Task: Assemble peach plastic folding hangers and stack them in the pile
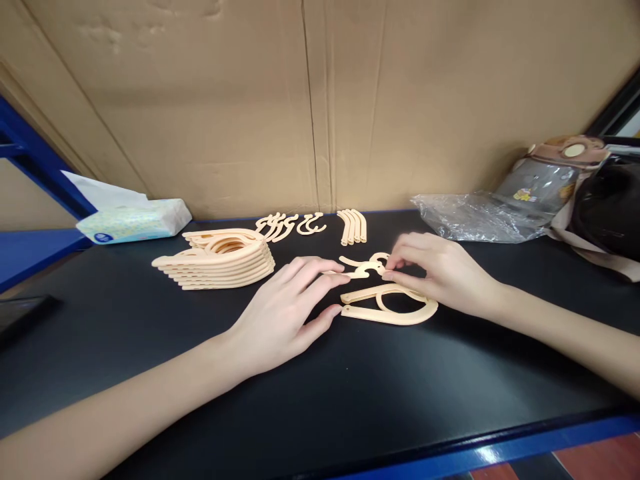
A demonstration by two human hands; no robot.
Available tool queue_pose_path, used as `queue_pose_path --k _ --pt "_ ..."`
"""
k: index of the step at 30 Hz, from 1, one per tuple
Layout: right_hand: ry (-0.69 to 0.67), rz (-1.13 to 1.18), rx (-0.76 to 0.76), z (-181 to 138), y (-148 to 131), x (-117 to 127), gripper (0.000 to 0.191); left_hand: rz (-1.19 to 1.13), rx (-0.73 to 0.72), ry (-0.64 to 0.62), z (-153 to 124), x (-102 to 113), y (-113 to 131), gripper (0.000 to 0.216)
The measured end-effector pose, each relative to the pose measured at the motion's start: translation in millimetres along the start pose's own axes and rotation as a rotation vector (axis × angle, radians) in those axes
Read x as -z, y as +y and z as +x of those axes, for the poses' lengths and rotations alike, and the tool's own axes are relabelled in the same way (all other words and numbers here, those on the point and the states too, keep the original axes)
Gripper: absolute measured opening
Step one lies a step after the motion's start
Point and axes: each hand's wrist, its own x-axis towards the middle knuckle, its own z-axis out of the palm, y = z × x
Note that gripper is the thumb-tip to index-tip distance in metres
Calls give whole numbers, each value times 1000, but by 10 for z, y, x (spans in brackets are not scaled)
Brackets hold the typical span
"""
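Observation:
Several cream plastic hanger parts lie on the black table in front of me. My right hand (pixel 430 270) pinches the end of a curved hanger hook (pixel 367 269), its thumb and fingers pressed together. A second hook lies just behind it, partly covered by my fingers. My left hand (pixel 293 303) reaches in from the left, thumb apart from the stretched fingers. Its fingertips touch the hook's other end, while the thumb tip rests by the end of a folded hanger body (pixel 390 317). That body lies flat below the hooks, with a ring-shaped inner piece.
A stack of folded hanger bodies (pixel 225 263) stands to the left. Loose hooks (pixel 280 227) and short curved arms (pixel 354 227) lie near the cardboard backing (pixel 225 100). A tissue pack (pixel 135 220) is back left; a plastic bag (pixel 475 217) and a bottle (pixel 540 180) are back right.

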Motion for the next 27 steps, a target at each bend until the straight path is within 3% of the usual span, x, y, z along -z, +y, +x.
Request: queue_pose_path --k 7,14,22,27 --pt "141 -125 307 -52 -252 20 16 -103 -36 -24 20 6 2 29" --pt "228 -258 488 -90 -400 10 23 -191 -59 -54 6 -5 17 25" --pt "268 -230 483 -80 -412 -58 11 -157 -62 -83 12 8 25 23" --pt "227 -177 322 -81 -366 -7 13 -134 -1 -74 18 0 13 21"
